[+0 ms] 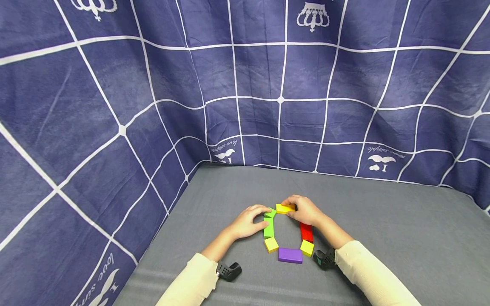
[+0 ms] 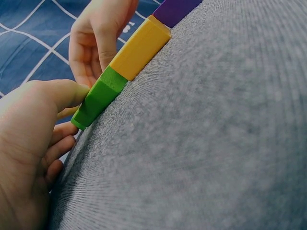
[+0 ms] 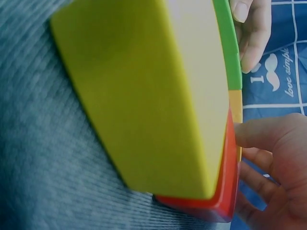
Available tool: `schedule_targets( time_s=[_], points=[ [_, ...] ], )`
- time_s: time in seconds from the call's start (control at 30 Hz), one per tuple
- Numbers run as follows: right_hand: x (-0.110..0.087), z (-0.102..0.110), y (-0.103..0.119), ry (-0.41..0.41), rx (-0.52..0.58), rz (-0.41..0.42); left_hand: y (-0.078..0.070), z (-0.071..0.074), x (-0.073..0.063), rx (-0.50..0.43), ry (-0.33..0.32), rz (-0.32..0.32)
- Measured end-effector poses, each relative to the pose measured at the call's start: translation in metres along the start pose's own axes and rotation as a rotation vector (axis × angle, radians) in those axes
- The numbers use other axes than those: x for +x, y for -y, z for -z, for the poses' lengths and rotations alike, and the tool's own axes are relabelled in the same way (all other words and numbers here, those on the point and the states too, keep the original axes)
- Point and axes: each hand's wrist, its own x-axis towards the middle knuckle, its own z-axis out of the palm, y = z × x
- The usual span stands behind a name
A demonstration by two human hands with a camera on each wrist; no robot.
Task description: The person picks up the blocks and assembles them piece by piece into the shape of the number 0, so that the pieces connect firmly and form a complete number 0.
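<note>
Coloured blocks form a ring on the grey cloth. At its left side my left hand (image 1: 246, 222) touches two green blocks: the thumb lies at the long green block (image 1: 269, 229), the fingertips at the small green block (image 1: 272, 213). My right hand (image 1: 304, 211) pinches a yellow block (image 1: 282, 208) at the far side, thumb on its near edge, index finger over the back; the hand covers its right end. Below that hand lies a red block (image 1: 306, 233), partly hidden by it. In the right wrist view a yellow block (image 3: 124, 96) fills the foreground, close to the lens.
Two yellow blocks, one at the left (image 1: 271, 245) and one at the right (image 1: 307, 247), flank a purple block (image 1: 290, 255) at the near side. Blue curtain (image 1: 260, 76) with white lines hangs behind and left of the grey surface (image 1: 383, 229). Both wrists wear black devices.
</note>
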Motion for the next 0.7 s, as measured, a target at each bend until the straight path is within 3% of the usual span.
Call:
schedule_targets(
  time_s=[0.7],
  points=[
    [-0.0015,-0.0014,-0.0022,-0.005,0.005,-0.009,0.0005,-0.0016,0.0010,0.003,-0.001,-0.008]
  ],
)
